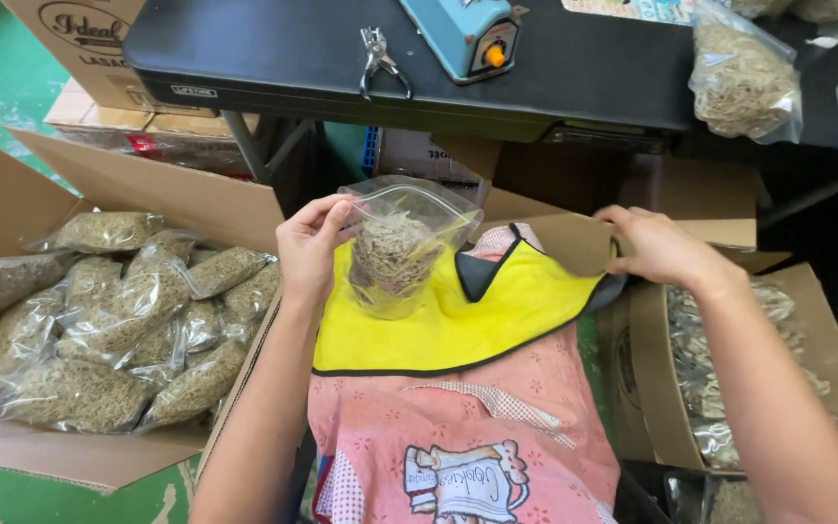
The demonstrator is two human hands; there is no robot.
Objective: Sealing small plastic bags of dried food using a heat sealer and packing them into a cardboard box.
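Head view, looking down over the lap. Left hand: closed on the upper left edge of a clear plastic bag, thumb and fingers pinching the film near its mouth. Bag hangs upright, long axis vertical, mouth up, directly to the right of the gripping hand and above the yellow cloth that lies across the lap. Contents: dried, stringy, tan-grey plant matter, settled in the lower half; upper half slack, glossy, crinkled film.

Right hand: well apart from the bag, to its right, fingers curled over the edge of a cardboard flap. It grips the flap; nothing else is seen in it. The left hand is the one on the bag.

Cardboard box, left: open, flaps spread, filled with many like bags of the same dried matter, lying flat and overlapping. Cardboard box, right: open, holding more clear-wrapped material, partly hidden by the right forearm.

Black table, far side: near edge runs above both hands. On it, a blue heat sealer with an orange knob, a metal clip at the near edge, and one filled bag toward the right end.

Apron: pink, patterned, soft cloth, below the yellow cloth.
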